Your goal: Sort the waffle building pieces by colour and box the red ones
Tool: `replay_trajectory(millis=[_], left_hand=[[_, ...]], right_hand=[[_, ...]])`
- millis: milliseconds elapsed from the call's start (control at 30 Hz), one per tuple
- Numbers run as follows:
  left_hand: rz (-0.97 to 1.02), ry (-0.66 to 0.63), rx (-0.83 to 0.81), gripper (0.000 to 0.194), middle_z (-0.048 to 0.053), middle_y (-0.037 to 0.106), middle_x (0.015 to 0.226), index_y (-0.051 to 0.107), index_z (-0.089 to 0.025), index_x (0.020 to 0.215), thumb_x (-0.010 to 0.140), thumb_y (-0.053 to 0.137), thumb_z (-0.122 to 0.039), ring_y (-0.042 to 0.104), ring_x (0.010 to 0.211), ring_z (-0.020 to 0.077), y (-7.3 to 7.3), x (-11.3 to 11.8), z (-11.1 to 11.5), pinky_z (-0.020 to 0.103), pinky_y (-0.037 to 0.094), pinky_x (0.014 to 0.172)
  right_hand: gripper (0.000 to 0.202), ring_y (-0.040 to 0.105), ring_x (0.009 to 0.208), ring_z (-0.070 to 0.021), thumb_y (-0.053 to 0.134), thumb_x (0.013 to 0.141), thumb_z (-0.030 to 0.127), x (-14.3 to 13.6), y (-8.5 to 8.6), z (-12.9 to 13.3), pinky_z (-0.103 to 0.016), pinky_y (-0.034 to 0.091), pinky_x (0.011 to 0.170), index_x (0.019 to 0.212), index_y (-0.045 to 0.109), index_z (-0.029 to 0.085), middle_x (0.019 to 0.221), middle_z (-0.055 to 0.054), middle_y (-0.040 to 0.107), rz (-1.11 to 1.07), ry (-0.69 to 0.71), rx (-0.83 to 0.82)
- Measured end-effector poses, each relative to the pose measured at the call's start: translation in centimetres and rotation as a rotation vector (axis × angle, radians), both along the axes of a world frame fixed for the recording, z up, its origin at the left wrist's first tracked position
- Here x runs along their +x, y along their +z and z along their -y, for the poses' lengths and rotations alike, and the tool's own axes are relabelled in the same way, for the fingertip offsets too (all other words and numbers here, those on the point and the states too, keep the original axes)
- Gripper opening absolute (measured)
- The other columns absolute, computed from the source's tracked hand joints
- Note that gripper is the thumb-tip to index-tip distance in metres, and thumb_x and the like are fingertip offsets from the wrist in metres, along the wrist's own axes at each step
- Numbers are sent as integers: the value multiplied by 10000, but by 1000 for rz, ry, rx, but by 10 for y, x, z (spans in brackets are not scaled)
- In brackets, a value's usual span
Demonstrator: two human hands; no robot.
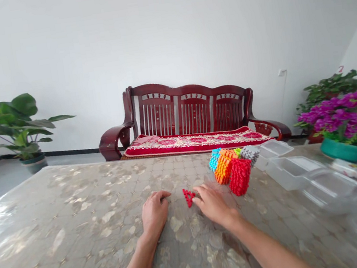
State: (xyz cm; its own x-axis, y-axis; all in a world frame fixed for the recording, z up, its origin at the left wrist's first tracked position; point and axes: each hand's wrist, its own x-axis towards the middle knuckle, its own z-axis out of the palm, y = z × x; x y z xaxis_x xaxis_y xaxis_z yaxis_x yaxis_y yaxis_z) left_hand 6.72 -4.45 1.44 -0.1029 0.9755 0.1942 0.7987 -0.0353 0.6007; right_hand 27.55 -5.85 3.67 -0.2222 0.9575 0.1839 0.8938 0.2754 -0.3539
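A small red triangle of knobbly, linked pieces [188, 197] lies on the patterned tabletop between my hands. My right hand [211, 201] rests on the table at the triangle's right side, its thumb and index finger apart and their tips at or touching its edge. To the left of the triangle, my left hand [155, 211] lies on the table with nothing in it. Its index finger points right, apart from the thumb, while the other fingers are partly hidden. Just beyond my right hand stand a red textured block [240, 176] and an orange one [223, 168].
Blue [215, 160] and grey [250, 154] textured pieces sit behind the red block. Clear plastic boxes [291, 171] line the table's right side, near purple flowers in a green pot [345, 149]. A wooden bench [193, 109] stands beyond the table, and a potted plant [26, 130] at left.
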Motion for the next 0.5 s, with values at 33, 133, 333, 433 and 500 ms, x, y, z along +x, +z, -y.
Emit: replay_trajectory(millis=[33, 133, 333, 433, 500], left_hand=[[1, 1, -1, 328, 10, 721, 1061, 717, -243, 951, 772, 470, -123, 638, 985, 166, 0, 0, 0, 241, 442, 871], [1, 1, 2, 335, 12, 720, 1057, 717, -243, 952, 773, 458, -127, 639, 981, 171, -1, 0, 0, 248, 442, 873], [3, 2, -5, 341, 12, 715, 1068, 712, -242, 955, 775, 443, -138, 637, 986, 176, 2, 1, 2, 250, 441, 872], [-2, 2, -6, 346, 13, 711, 1082, 714, -247, 958, 774, 440, -146, 635, 989, 177, 2, 1, 2, 251, 439, 868], [-4, 4, -5, 343, 16, 709, 1089, 715, -247, 957, 773, 441, -153, 635, 989, 182, 0, 1, 1, 257, 440, 863]], right_hand=[[316, 576, 1088, -226, 529, 887, 331, -7, -1, -3, -324, 431, 888, 1173, 597, 217, 1152, -99, 626, 25, -26, -3], [400, 564, 1098, -244, 540, 877, 368, -23, 0, -10, -337, 443, 860, 1250, 544, 224, 1169, -114, 609, 87, -55, 14], [254, 598, 1014, -260, 518, 882, 352, -32, 7, -6, -341, 460, 782, 1030, 653, 196, 1088, -133, 639, 230, -94, 18], [296, 636, 921, -271, 494, 900, 373, -26, 13, -1, -358, 463, 754, 1041, 649, 163, 993, -155, 677, 256, -161, -25], [279, 640, 914, -255, 467, 915, 333, -17, 15, 0, -348, 456, 765, 1070, 642, 181, 974, -133, 687, 250, -150, -3]])
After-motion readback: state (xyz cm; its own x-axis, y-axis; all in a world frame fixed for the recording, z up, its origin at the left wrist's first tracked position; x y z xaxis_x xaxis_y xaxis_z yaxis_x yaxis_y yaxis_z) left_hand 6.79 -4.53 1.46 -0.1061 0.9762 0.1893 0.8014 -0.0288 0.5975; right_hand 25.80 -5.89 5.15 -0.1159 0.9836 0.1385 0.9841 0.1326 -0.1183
